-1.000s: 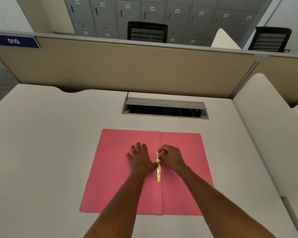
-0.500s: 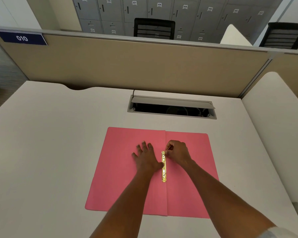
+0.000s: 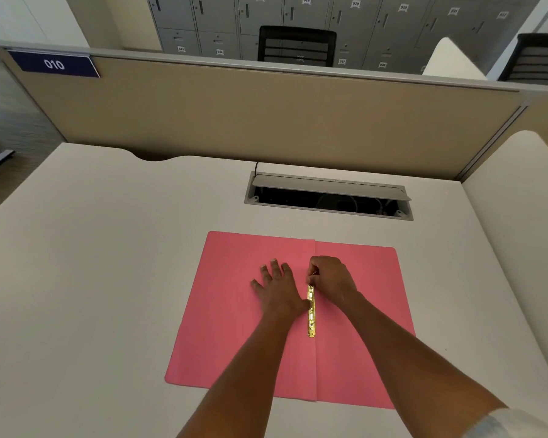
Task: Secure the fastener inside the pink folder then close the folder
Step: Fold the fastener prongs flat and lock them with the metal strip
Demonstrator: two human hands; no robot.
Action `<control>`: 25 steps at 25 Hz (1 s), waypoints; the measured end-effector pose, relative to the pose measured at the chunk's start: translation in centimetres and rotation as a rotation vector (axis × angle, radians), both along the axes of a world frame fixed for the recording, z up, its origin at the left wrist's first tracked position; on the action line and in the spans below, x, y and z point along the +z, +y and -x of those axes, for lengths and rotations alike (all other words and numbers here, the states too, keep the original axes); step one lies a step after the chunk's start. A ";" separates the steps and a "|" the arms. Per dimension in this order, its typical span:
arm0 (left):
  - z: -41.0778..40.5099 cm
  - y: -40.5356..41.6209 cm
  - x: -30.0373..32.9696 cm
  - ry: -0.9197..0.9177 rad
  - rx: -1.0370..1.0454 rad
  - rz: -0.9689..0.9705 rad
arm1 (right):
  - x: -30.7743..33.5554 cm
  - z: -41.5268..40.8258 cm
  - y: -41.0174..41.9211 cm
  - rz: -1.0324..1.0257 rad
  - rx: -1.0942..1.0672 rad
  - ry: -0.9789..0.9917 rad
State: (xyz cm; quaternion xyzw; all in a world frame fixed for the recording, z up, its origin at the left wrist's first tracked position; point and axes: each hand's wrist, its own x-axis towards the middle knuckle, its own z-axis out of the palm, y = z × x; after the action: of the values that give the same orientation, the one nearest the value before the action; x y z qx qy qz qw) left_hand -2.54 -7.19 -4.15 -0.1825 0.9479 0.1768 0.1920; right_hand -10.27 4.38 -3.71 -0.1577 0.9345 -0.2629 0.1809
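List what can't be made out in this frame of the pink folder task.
- Far end of the gold fastener, head view: covered by the right hand; whether it is latched is unclear.
- Folder panel under the left hand: hidden by the flat palm.
- Cable tray contents: too dark.

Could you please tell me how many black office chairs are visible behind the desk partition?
2: one chair behind the partition's middle, another chair at the far right edge, cut off. Others may be hidden.
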 end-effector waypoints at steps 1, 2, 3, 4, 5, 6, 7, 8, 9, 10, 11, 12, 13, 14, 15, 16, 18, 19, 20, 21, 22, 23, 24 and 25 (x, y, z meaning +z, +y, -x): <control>0.0 0.0 0.1 -0.001 0.000 0.006 | -0.1 0.0 0.2 0.000 -0.010 0.004; 0.0 0.0 0.1 -0.005 -0.001 0.010 | -0.1 -0.1 0.3 0.004 -0.029 0.004; 0.1 0.0 0.2 -0.008 -0.003 0.014 | -0.2 -0.1 0.5 0.014 -0.054 0.002; 0.1 0.0 0.3 -0.013 -0.006 0.019 | -0.3 -0.2 0.6 0.031 -0.081 -0.002; 0.2 0.0 0.3 -0.019 -0.009 0.025 | -0.4 -0.3 0.7 0.052 -0.108 -0.005; 0.3 0.0 0.4 -0.024 -0.012 0.032 | -0.5 -0.4 0.7 0.071 -0.134 -0.004; 0.3 0.0 0.4 -0.028 -0.014 0.042 | -0.7 -0.6 0.8 0.088 -0.154 -0.001; 0.4 0.0 0.4 -0.031 -0.018 0.051 | -0.8 -0.7 0.9 0.100 -0.168 0.003; 0.4 0.0 0.5 -0.034 -0.021 0.058 | -0.9 -0.8 0.9 0.110 -0.177 0.009; 0.5 0.1 0.5 -0.037 -0.024 0.064 | -0.9 -0.9 1.0 0.119 -0.184 0.011; 0.5 0.1 0.5 -0.038 -0.027 0.072 | -0.9 -1.0 1.0 0.131 -0.188 0.012; 0.5 0.1 0.5 -0.040 -0.030 0.081 | -1.0 -1.0 1.1 0.144 -0.193 0.011; 0.5 0.1 0.5 -0.041 -0.034 0.088 | -1.0 -1.1 1.2 0.154 -0.195 0.014; 0.5 0.1 0.5 -0.042 -0.036 0.090 | -0.9 -1.1 1.2 0.158 -0.192 0.021; 0.5 0.1 0.5 -0.042 -0.037 0.090 | -0.9 -1.2 1.2 0.159 -0.187 0.029; 0.5 0.1 0.5 -0.044 -0.038 0.090 | -0.9 -1.2 1.2 0.157 -0.183 0.037; 0.5 0.2 0.5 -0.047 -0.042 0.094 | -1.0 -1.2 1.2 0.155 -0.180 0.044; 0.5 0.2 0.4 -0.048 -0.043 0.097 | -1.1 -1.2 1.3 0.154 -0.182 0.047; 0.6 0.2 0.4 -0.048 -0.045 0.101 | -1.3 -1.2 1.4 0.153 -0.189 0.050; 0.6 0.2 0.4 -0.047 -0.047 0.104 | -1.4 -1.2 1.5 0.153 -0.197 0.051; 0.5 0.2 0.4 -0.047 -0.049 0.107 | -1.5 -1.3 1.6 0.154 -0.208 0.049; 0.5 0.2 0.5 -0.045 -0.050 0.108 | -1.6 -1.3 1.6 0.156 -0.217 0.044; 0.5 0.2 0.5 -0.045 -0.051 0.109 | -1.5 -1.2 1.6 0.158 -0.224 0.034; 0.5 0.2 0.5 -0.045 -0.051 0.108 | -1.5 -1.2 1.6 0.159 -0.229 0.024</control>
State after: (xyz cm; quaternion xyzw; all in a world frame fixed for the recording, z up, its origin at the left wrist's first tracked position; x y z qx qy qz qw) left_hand -3.01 -7.02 -3.70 -0.1723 0.9559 0.1163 0.2073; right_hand -9.09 5.97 -5.17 -0.0669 0.9246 -0.3533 0.1255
